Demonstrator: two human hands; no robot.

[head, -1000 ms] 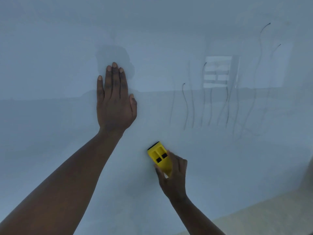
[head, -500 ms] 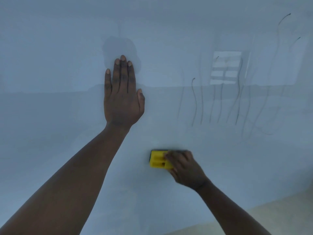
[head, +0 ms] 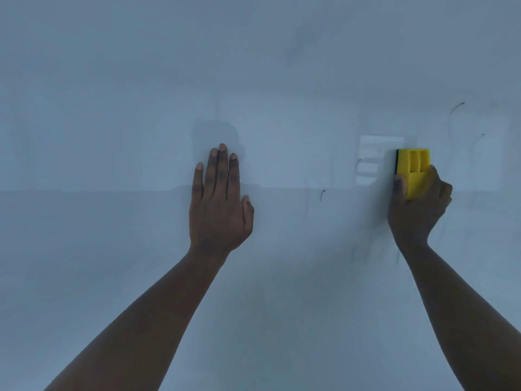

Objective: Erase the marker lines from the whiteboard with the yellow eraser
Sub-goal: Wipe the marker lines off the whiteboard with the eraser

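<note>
The whiteboard (head: 112,108) fills the whole view. My left hand (head: 218,204) lies flat on it with fingers together, pointing up, and holds nothing. My right hand (head: 417,210) grips the yellow eraser (head: 414,169) upright and presses it against the board at the right. Only short bits of marker line show: a small dark hook (head: 322,194) between the hands, a curl (head: 456,107) above right of the eraser, and faint smeared streaks (head: 353,253) below it.
A pale reflection of a window (head: 372,159) shows on the board just left of the eraser. A horizontal reflected edge (head: 84,191) crosses the board at hand height.
My right hand has carried the eraser up and to the right across the wavy lines and turned it upright. Most of those lines are now gone or smeared. My left hand stays flat.
</note>
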